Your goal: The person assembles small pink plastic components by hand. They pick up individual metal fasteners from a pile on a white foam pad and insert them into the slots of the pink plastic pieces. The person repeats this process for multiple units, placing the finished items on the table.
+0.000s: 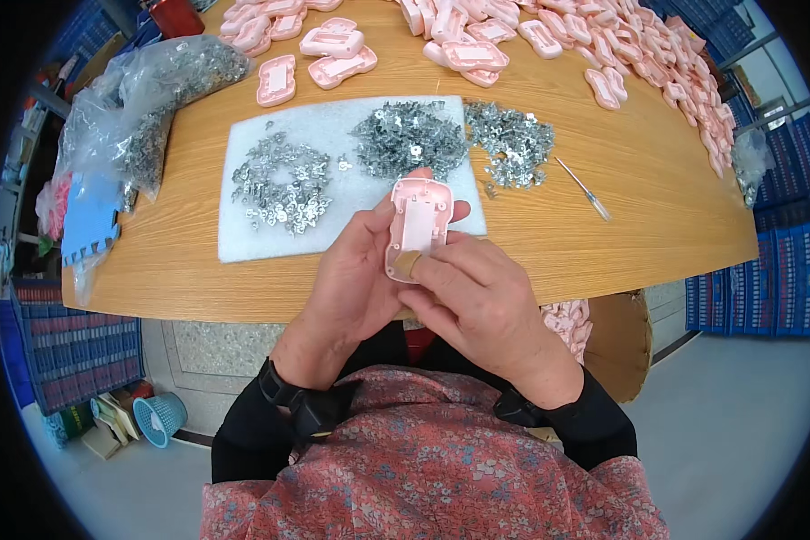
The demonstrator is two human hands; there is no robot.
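Note:
A pink plastic casing shell (427, 200), hollow side up with small posts inside, is held above the table's near edge. My left hand (355, 270) is closed around it from the left and underneath, fingertips showing past its far end and right side. My right hand (486, 292) has its fingers bent together at the shell's near end, a tan wrap (408, 263) on one fingertip. Whatever those fingers pinch is hidden. Beyond the shell lies a white foam sheet (324, 117) bearing a loose ring of small metal pieces (283, 184) and a denser heap of metal clips (405, 139).
More metal pieces (513, 144) lie right of the foam, near a thin screwdriver (585, 191). Many pink shells (603, 40) pile along the far and right sides. Clear bags of metal parts (144, 117) and a blue foam mat (90, 216) sit at left. Below the table stands a cardboard box (621, 346).

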